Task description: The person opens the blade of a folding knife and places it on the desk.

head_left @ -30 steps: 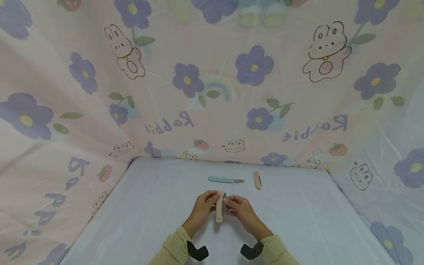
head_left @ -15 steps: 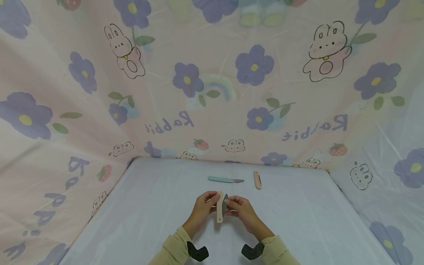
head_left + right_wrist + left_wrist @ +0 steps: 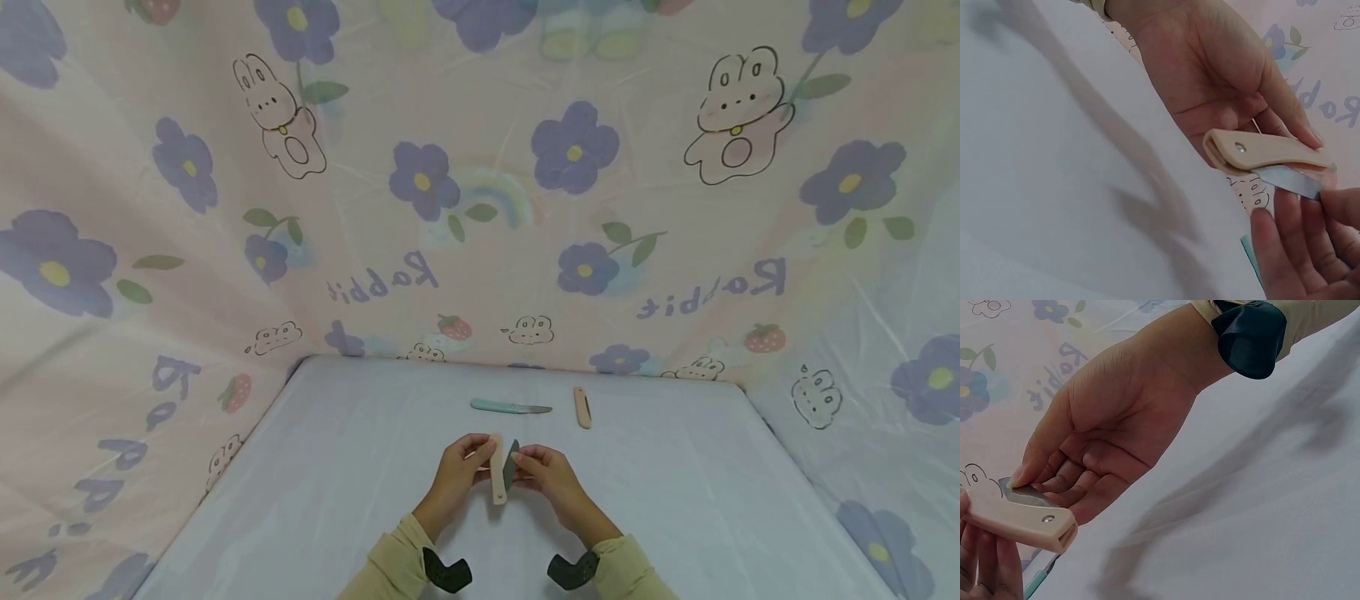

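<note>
A folding knife (image 3: 498, 482) with a cream handle is held between my two hands, above the white table. My left hand (image 3: 459, 467) grips the handle with thumb and fingers. Thumb and fingertips of my right hand (image 3: 551, 477) pinch the blade (image 3: 511, 465), which stands partly swung out of the handle. The left wrist view shows the rivet end of the handle (image 3: 1019, 517) and the grey blade (image 3: 1030, 496) under the right thumb. From the right wrist, the handle slot and the blade (image 3: 1291, 180) at an angle to it are visible.
Beyond the hands lies a paring knife (image 3: 504, 407) with a teal handle, its blade pointing right. A second cream folding knife (image 3: 582, 408), apparently folded, lies to its right. A curtain (image 3: 480, 250) printed with flowers and rabbits borders the table's back and sides.
The blade has swung further out from the handle, widening the gap between them. Both hands stay in nearly the same place; the knives on the table have not moved.
</note>
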{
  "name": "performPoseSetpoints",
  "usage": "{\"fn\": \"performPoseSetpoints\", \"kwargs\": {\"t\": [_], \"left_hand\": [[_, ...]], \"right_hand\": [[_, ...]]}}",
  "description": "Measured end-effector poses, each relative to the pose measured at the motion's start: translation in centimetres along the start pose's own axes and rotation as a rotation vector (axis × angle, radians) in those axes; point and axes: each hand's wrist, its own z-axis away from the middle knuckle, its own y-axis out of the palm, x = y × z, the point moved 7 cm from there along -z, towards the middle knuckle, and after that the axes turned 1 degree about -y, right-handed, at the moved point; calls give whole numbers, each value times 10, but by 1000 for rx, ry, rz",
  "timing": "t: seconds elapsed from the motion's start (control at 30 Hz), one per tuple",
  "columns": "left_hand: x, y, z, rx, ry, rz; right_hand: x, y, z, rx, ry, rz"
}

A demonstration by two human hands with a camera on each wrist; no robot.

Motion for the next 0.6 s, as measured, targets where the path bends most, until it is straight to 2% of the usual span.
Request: {"fn": "performPoseSetpoints", "kwargs": {"t": [0.27,0.6], "left_hand": [[2,-2,1,-11,-5,-4],[6,-7,1,-40,-24,59]], "right_hand": [[11,2,9,10,-6,-5],[-9,-12,0,-62,7,-57]]}}
